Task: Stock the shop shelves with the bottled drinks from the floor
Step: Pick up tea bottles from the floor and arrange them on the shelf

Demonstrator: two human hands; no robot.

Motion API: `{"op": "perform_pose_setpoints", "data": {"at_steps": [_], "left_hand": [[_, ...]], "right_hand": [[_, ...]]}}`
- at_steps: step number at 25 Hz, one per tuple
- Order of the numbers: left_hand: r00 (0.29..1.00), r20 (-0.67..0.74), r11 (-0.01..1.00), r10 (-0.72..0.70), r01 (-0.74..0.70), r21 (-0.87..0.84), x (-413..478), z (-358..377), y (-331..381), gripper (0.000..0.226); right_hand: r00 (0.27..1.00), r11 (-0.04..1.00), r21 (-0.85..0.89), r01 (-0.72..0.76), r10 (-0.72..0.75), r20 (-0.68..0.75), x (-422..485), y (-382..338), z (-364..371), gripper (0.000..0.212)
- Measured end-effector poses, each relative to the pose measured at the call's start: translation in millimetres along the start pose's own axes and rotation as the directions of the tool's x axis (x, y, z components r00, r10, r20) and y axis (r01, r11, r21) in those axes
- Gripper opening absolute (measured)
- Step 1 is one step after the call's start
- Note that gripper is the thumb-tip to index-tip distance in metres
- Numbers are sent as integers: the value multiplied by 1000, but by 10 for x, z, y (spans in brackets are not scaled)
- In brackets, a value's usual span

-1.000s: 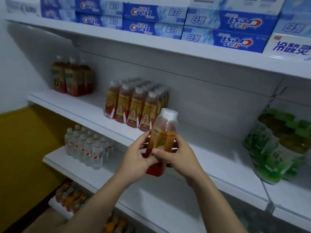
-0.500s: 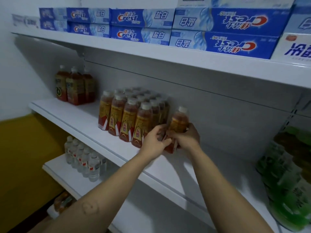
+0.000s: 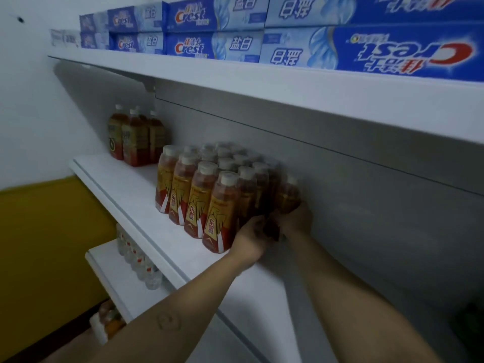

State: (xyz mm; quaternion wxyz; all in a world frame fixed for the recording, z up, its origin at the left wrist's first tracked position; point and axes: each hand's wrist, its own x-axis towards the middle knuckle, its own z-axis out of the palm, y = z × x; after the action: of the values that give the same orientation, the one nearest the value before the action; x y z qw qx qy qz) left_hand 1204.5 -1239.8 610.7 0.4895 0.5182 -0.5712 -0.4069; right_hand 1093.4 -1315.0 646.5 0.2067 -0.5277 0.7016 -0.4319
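Since 0.5 s ago: Dongpeng bottle [image 3: 288, 195] pushed deeper, now at the right rear of the stocked Dongpeng block [image 3: 209, 197] on the middle shelf [image 3: 125, 195], touching its neighbours.

- 2 hands on it. Left hand [image 3: 250, 238] and right hand [image 3: 297, 221] meet low on the body, fingers curled round it. Motion blur hides whether the base is seated.
- Handling, my read: full plastic bottle, moderate weight, walls stiff with slight give, glossy sleeve likely slick, not fragile.
- Best hold looks to be mid or lower body. The wide white cap cover may slip off, so avoid lifting there.
- Tight rows: nudging could topple neighbours.
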Motion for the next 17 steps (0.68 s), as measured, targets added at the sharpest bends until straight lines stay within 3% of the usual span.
{"op": "perform_pose_setpoints", "data": {"at_steps": [4, 13, 17], "left_hand": [[1000, -13, 996, -6, 7, 94, 113, 83, 8, 57], [995, -95, 964, 17, 8, 265, 162, 168, -68, 56], [995, -94, 967, -46, 68, 245, 132, 191, 55, 48]], "right_hand": [[999, 997, -65, 28, -30, -38, 148, 12, 94, 71], [999, 999, -29, 22, -23, -27, 350, 16, 171, 69], [993, 994, 33, -107, 106, 48, 114, 132, 179, 57]]}}
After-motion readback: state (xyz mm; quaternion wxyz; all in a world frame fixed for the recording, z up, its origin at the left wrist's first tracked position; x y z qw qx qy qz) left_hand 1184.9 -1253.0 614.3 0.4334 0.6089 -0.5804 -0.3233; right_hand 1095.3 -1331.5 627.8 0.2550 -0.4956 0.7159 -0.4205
